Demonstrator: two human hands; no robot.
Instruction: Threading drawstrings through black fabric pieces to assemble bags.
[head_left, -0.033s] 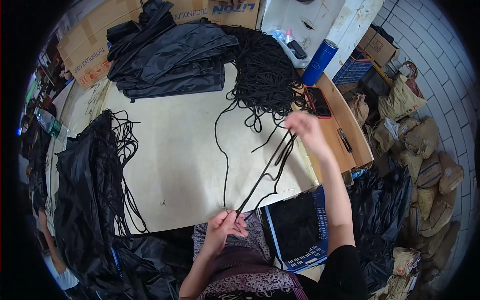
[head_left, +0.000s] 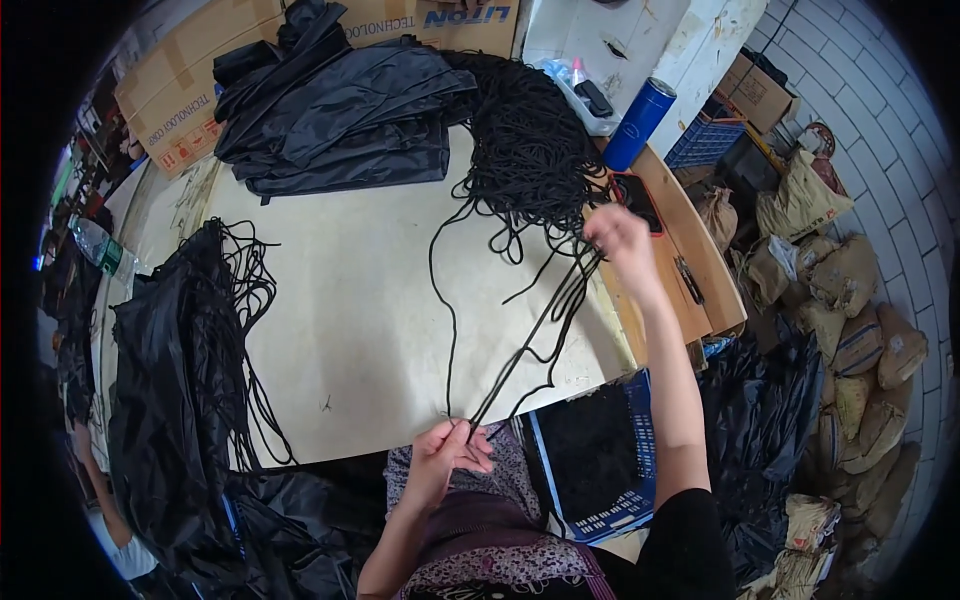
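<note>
At the table's front edge my left hand (head_left: 445, 455) is pinched on black cord (head_left: 511, 370). One strand curves from its fingertips up to a large tangled heap of black cord (head_left: 530, 150) at the far right. Several strands stretch up and right to my right hand (head_left: 622, 245), which is beside the heap above the table's right edge. Its fingers are curled and somewhat blurred, with the strands' upper ends at them. A loose cord end lies on the pale tabletop (head_left: 350, 300) between the hands.
Folded black fabric (head_left: 340, 120) is piled at the back; more black fabric with cords (head_left: 180, 350) hangs over the left side. To the right are a blue cylinder (head_left: 640, 125), a red-edged phone (head_left: 640, 203) and a small black tool (head_left: 690, 281). A blue crate (head_left: 640, 450) stands below the front edge.
My right hand has moved a little up and to the right, drawing the cord strands along. My left hand stays nearly where it was.
</note>
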